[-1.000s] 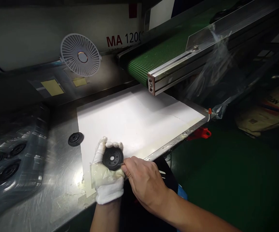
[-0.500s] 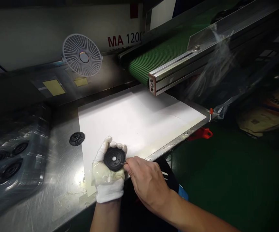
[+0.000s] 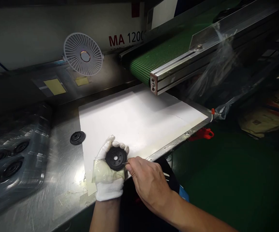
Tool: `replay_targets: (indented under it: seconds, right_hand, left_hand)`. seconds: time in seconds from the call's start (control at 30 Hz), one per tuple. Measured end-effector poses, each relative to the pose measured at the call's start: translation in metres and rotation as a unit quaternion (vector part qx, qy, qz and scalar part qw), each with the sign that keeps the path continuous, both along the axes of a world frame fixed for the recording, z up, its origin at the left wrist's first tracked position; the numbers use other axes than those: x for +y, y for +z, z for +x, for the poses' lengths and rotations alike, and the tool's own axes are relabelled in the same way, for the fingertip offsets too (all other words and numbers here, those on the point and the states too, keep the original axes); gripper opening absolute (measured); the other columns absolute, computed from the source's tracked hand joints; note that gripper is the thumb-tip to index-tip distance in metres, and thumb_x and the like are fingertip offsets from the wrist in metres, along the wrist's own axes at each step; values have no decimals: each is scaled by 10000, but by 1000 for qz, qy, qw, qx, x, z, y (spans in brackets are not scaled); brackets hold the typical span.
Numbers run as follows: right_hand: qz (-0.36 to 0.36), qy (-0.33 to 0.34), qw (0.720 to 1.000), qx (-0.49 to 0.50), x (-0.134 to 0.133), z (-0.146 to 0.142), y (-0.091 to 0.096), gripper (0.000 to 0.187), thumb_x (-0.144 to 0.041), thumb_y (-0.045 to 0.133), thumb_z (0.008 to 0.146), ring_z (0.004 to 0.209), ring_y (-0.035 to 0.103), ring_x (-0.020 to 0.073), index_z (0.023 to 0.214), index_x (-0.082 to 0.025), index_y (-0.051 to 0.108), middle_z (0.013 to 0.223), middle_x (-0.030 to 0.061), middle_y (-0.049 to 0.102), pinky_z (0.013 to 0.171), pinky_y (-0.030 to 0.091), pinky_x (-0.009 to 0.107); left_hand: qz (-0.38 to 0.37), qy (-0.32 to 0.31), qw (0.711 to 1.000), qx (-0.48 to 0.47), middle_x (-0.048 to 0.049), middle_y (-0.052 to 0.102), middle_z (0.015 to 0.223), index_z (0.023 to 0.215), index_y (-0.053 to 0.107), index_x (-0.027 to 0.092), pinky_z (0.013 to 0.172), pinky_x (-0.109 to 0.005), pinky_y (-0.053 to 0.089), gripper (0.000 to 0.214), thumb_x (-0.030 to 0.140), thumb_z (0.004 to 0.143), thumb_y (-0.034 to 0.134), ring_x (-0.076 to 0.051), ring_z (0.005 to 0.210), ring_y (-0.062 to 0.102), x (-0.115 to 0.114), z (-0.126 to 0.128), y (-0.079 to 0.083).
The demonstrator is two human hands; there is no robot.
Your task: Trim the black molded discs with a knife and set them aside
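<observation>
My left hand (image 3: 108,180), in a white cotton glove with clear plastic over the palm, cradles a black moulded disc (image 3: 116,158) with a central hole. My right hand (image 3: 149,183) is bare. Its thumb and fingers pinch a thin metal pick (image 3: 124,163), whose tip touches the disc's right edge. The glove's fingers curl around the far rim of the disc, and the disc's underside is hidden. A second black disc (image 3: 77,138) lies flat on the steel table (image 3: 59,167), left of my hands.
A white sheet (image 3: 139,125) covers part of the steel table. A clear tray (image 3: 14,154) holds several black discs at left. A green conveyor belt (image 3: 163,58) ends above the sheet. Behind stands a white fan guard (image 3: 82,53). A red clamp (image 3: 203,133) hangs below the table's edge.
Both hands and the held disc sit slightly further right in the view, and the whole scene has shifted with my head. The pick stays at the disc's right edge.
</observation>
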State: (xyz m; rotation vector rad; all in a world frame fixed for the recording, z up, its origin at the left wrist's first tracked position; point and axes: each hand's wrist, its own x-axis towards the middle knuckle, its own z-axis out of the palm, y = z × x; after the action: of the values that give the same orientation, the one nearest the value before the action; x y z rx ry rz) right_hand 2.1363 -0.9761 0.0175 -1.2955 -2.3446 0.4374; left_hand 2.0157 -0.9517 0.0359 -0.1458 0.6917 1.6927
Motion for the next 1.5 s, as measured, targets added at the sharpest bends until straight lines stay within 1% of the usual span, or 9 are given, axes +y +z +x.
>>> replay_targets:
  seconds: [0.13, 0.27, 0.43, 0.6, 0.8, 1.1, 1.23, 1.3, 1.5]
  right_hand:
    - [11, 13, 1000, 7, -6, -3, -1, 196, -248, 375, 964, 653, 509, 155, 818, -216, 502, 741, -5, 572, 580, 245, 299]
    - [7, 12, 1000, 18, 1, 3, 2, 217, -261, 354, 975, 655, 509, 149, 827, -211, 505, 750, -4, 575, 578, 253, 292]
    - [2, -15, 1000, 4, 4, 5, 2, 235, -251, 338, 980, 659, 520, 147, 847, -204, 526, 744, 4, 574, 587, 268, 287]
    - [23, 0, 1000, 8, -4, -3, -2, 203, -260, 367, 972, 662, 511, 156, 829, -218, 505, 737, -9, 560, 590, 252, 300]
    - [18, 2, 1000, 14, 4, 5, 2, 219, -250, 357, 976, 643, 507, 149, 819, -212, 506, 738, -8, 568, 573, 250, 297]
    - [26, 0, 1000, 7, -4, -1, -1, 208, -258, 367, 972, 653, 511, 159, 818, -217, 501, 733, -8, 562, 587, 244, 302]
    - [15, 0, 1000, 9, 1, 4, 1, 213, -254, 368, 973, 646, 509, 155, 810, -216, 499, 732, -12, 563, 578, 246, 299]
    - [3, -2, 1000, 6, 4, 7, 3, 223, -247, 358, 975, 644, 510, 150, 810, -213, 503, 736, -9, 567, 574, 253, 294]
    - [2, -5, 1000, 2, 0, 4, 0, 227, -254, 343, 978, 665, 527, 159, 837, -216, 516, 746, -1, 569, 588, 266, 297]
  left_hand:
    - [12, 32, 999, 0, -2, 595, 730, 887, 628, 159, 810, -344, 517, 130, 102, 797, 553, -121, 729, 594, -1, 1, -2]
    - [10, -62, 998, 18, -109, 633, 1003, 1108, 609, 171, 798, -476, 518, 342, 191, 772, 546, -274, 951, 606, -8, -2, 2]
    - [1, -29, 1000, 10, -24, 583, 691, 973, 640, 140, 676, -337, 535, 224, 149, 763, 561, -154, 669, 587, -3, 0, 2]
    - [-24, 43, 999, 0, 0, 576, 666, 875, 644, 150, 730, -316, 534, 129, 109, 796, 550, -121, 655, 582, 2, 3, 1]
    - [25, -85, 996, 12, -109, 643, 931, 1142, 600, 153, 828, -521, 498, 379, 188, 770, 530, -284, 938, 609, -9, -5, -1]
    - [-12, 40, 999, -7, 12, 586, 674, 860, 637, 156, 812, -338, 525, 120, 102, 805, 545, -106, 658, 589, 1, 5, 1]
    - [11, -52, 999, 1, -103, 640, 1006, 1097, 613, 169, 873, -509, 485, 325, 161, 782, 535, -264, 970, 605, -8, 0, 0]
    - [4, -87, 996, -6, -118, 639, 984, 1142, 594, 160, 833, -547, 490, 384, 182, 764, 522, -287, 934, 611, -11, -2, 0]
    - [9, -12, 1000, -10, 0, 569, 669, 892, 630, 152, 727, -336, 534, 135, 127, 792, 544, -120, 655, 575, -2, 2, -2]
